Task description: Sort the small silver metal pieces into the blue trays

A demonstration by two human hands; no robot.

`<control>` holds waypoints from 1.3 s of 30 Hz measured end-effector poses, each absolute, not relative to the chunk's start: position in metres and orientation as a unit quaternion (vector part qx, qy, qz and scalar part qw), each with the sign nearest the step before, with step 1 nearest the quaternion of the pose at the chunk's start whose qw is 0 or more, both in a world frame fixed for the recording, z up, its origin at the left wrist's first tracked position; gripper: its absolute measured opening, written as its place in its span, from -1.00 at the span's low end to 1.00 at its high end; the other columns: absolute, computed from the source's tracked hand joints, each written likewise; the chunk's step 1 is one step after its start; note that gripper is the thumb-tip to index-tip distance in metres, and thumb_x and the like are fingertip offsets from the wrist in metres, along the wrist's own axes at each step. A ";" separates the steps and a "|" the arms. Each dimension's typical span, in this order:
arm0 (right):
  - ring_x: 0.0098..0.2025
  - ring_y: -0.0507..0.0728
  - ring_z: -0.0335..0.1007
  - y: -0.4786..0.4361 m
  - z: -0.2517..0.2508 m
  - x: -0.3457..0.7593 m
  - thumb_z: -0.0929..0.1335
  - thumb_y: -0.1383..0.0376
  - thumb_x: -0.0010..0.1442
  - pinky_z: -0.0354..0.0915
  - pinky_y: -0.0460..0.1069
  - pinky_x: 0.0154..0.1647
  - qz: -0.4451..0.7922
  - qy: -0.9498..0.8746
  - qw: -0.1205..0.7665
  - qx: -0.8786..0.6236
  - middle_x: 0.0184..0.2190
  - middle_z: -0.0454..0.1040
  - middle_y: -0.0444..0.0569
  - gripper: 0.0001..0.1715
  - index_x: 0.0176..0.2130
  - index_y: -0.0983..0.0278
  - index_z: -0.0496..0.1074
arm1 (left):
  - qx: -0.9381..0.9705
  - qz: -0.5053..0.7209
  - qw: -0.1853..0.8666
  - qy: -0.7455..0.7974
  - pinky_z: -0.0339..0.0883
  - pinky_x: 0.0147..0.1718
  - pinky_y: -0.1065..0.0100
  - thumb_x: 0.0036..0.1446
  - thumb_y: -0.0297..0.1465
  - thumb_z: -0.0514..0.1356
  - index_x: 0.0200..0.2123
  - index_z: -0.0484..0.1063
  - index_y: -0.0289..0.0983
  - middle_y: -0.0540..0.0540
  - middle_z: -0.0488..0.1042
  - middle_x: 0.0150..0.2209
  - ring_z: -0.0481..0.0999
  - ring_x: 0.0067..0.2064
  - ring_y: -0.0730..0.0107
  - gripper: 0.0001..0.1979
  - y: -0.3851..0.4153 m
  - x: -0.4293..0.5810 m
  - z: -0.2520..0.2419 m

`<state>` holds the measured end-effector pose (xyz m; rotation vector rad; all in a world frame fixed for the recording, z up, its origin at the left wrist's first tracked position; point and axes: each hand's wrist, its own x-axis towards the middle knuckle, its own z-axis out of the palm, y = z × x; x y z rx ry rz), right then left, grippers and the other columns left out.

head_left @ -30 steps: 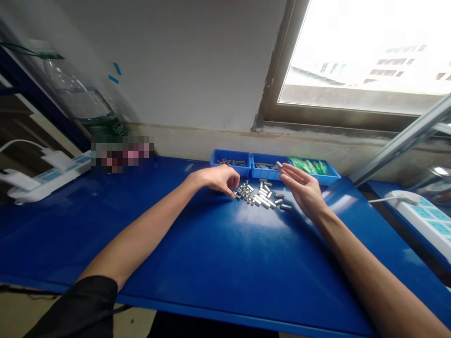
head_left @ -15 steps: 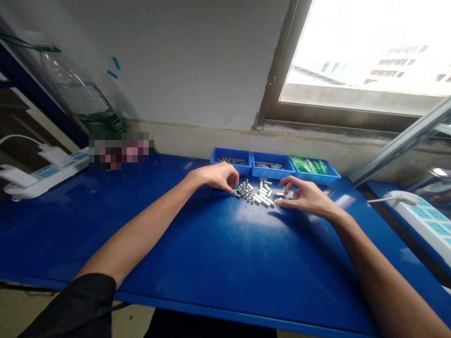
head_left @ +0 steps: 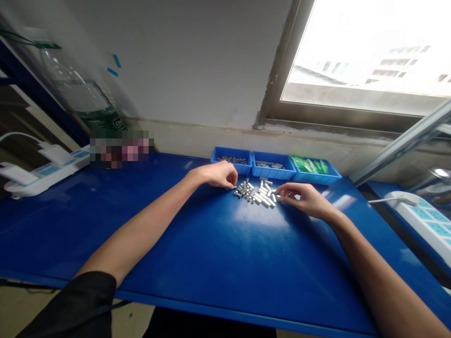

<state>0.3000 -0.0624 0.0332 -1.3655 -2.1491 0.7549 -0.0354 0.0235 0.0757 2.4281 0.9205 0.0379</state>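
Observation:
My left hand (head_left: 223,175) is closed in a pinch on a small screw (head_left: 234,188), just left of a pile of small metal screws (head_left: 244,189) on the blue table. Right of that pile lie several silver metal cylinders (head_left: 264,196). At their right edge my right hand (head_left: 298,196) has thumb and fingers brought together around a metal cylinder (head_left: 278,195), which the fingers partly hide. Behind the hands stand three blue bins: one with screws (head_left: 233,167), one with grey metal pieces (head_left: 274,173), and one with green packets (head_left: 317,178).
A blurred pinkish object (head_left: 132,152) and a large bottle (head_left: 84,98) are at the back left. White power strips lie at the left (head_left: 45,176) and right (head_left: 423,216). A metal bar (head_left: 398,143) slants at the right, beside the window.
My right hand's fingers have closed on a cylinder at the pile's right edge. My left hand has lifted slightly from the screws with a screw in its fingertips.

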 end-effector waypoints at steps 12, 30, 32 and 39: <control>-0.31 0.19 0.59 -0.062 0.029 0.294 0.57 -0.09 0.05 0.46 0.03 -0.28 0.407 -0.676 0.356 -0.502 -0.35 0.64 0.01 -0.46 -0.17 0.25 0.58 | 0.848 0.220 0.338 0.343 0.46 -0.34 0.48 0.07 -0.35 0.38 -0.29 0.64 -0.33 -0.14 0.69 -0.33 0.69 -0.29 0.30 -0.83 0.024 -0.033 0.078; -0.18 0.29 0.66 -0.060 0.025 0.274 0.63 -0.10 -0.10 0.55 0.19 -0.01 0.400 -0.588 0.454 -0.536 -0.25 0.71 0.08 -0.43 -0.25 0.25 0.65 | 0.820 0.206 0.457 0.274 0.49 -0.27 0.44 0.15 -0.32 0.37 -0.16 0.63 -0.39 -0.23 0.68 -0.21 0.66 -0.30 0.37 -0.74 0.020 -0.027 0.077; -0.14 0.31 0.66 -0.061 0.024 0.272 0.63 -0.08 -0.09 0.54 0.20 0.02 0.404 -0.585 0.458 -0.533 -0.22 0.71 0.10 -0.42 -0.22 0.26 0.66 | 0.819 0.202 0.460 0.276 0.48 -0.28 0.44 0.15 -0.27 0.39 -0.16 0.64 -0.39 -0.22 0.67 -0.22 0.65 -0.33 0.39 -0.70 0.021 -0.028 0.078; -0.08 0.34 0.67 -0.058 0.016 0.266 0.64 0.00 -0.05 0.53 0.23 0.09 0.432 -0.552 0.506 -0.503 -0.16 0.71 0.10 -0.44 -0.11 0.24 0.67 | 0.724 0.310 0.500 0.360 0.54 -0.21 0.35 0.00 -0.18 0.50 -0.16 0.63 -0.43 -0.23 0.67 -0.31 0.67 -0.29 0.33 -0.54 0.031 -0.032 0.073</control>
